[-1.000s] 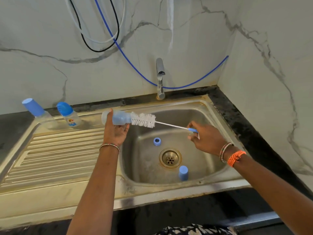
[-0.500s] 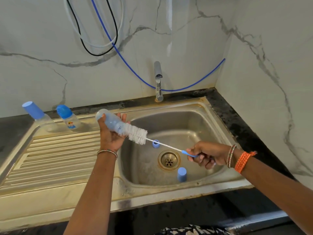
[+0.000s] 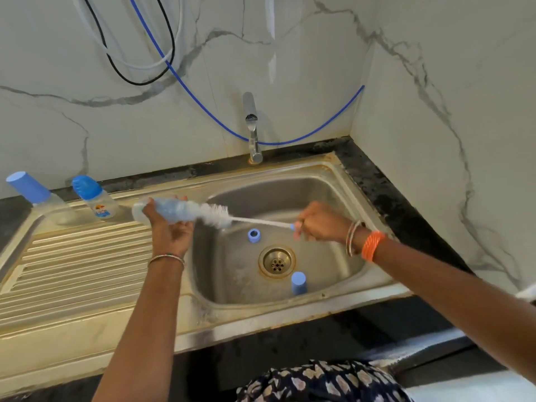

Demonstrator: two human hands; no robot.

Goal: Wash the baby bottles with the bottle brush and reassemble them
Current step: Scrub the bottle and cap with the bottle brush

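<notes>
A steel sink (image 3: 342, 172) sits in the dark bench's (image 3: 377, 181) back right corner, by white marble walls (image 3: 435, 82). The left hand (image 3: 171, 230) grips a bottle (image 3: 174, 211); the right hand (image 3: 322, 221) pinches the brush (image 3: 216, 214).

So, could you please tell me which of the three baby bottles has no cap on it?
The bottle held in the left hand, with the bottle brush in it; both drainboard bottles are capped.
</notes>
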